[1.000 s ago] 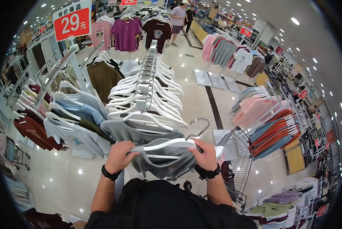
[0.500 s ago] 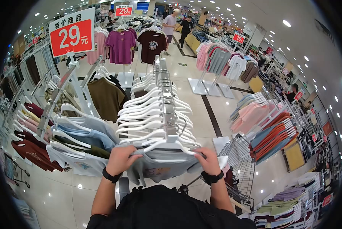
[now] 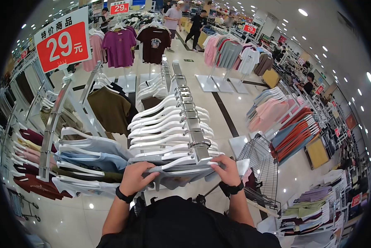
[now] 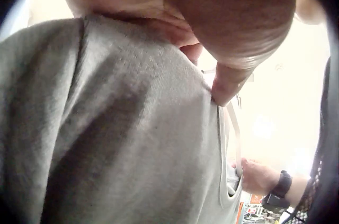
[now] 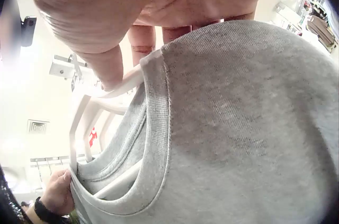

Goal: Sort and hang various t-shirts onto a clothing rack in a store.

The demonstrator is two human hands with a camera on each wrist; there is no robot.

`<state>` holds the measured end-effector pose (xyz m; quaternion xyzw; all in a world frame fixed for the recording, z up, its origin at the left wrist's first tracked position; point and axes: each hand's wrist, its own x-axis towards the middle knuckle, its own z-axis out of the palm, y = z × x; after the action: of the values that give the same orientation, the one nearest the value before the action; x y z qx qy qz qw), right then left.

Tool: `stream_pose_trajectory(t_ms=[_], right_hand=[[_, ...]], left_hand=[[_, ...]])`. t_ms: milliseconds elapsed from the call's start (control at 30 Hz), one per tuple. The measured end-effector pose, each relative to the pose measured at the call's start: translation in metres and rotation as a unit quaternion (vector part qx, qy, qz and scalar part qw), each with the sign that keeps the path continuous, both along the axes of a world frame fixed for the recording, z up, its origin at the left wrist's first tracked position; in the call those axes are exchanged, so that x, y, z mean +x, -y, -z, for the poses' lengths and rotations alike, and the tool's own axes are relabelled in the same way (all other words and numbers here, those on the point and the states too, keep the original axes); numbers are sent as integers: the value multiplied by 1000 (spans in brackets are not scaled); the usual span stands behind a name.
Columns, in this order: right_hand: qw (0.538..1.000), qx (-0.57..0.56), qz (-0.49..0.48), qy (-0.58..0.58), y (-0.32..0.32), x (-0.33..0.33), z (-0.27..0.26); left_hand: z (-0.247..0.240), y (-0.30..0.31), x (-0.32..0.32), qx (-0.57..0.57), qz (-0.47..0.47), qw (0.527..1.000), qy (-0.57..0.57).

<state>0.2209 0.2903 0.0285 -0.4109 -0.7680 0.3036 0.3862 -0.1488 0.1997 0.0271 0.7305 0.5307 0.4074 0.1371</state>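
A grey shirt (image 3: 181,175) hangs on a white hanger (image 3: 179,162) at the near end of a metal rail (image 3: 192,124). My left hand (image 3: 136,178) pinches the shirt's shoulder at the neckline; in the left wrist view the thumb of that hand (image 4: 180,12) presses the grey cloth (image 4: 132,118). At the opposite shoulder, my right hand (image 3: 227,171) holds the shirt and hanger. The right wrist view shows this hand (image 5: 153,6) with its thumb on the white hanger (image 5: 82,123) and its fingers behind the ribbed collar (image 5: 159,128). The hanger's hook is hidden in both wrist views.
White hangers (image 3: 160,120) line the rail beyond. A rack of shirts (image 3: 90,159) stands close on the left beneath a red price sign (image 3: 63,39). On the right are a wire cart (image 3: 258,165) and a rack of orange shirts (image 3: 295,138). People walk in the far aisle.
The hanger with the grey shirt has gone from being held in front of the rail, its hook bare, to the rail's near end. Both hands still hold its shoulders, while the view has shifted.
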Motion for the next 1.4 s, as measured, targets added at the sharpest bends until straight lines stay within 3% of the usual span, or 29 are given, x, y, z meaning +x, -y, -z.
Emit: stream_pose_trajectory(t_ms=[100,167,267,467,600,733,833,967,1167,1300,1400], right_hand=[[1000,-2,-4,-15,0,-1,0],[996,2,-66,-56,0,-4,-6],[998,-23,-61,-17,5,-12,-19],[997,40,-56,44,9,-21,-26],[999,25,-41,23,8,-23,-29],[998,29,-46,16,10,-22,-29],[997,-39,-56,44,12,-18,-21],[996,-51,-71,36,4,-8,-25],[996,-66,27,53,-20,18,-45],[995,13,-32,89,-36,12,-31],[992,-2,-71,100,-43,7,-20]], left_hand=[[-6,2,-3,22,17,999,29],[-6,2,-7,-31,46,992,116],[-10,-6,3,-4,101,987,127],[-8,-11,11,32,57,995,75],[-14,-14,13,64,63,996,25],[-15,-15,13,35,70,997,29],[-1,-12,14,3,65,996,54],[-3,-7,9,33,57,996,61],[-16,4,-9,79,-39,992,89],[-10,10,-11,70,-47,994,76],[-3,17,-10,49,-53,995,62]])
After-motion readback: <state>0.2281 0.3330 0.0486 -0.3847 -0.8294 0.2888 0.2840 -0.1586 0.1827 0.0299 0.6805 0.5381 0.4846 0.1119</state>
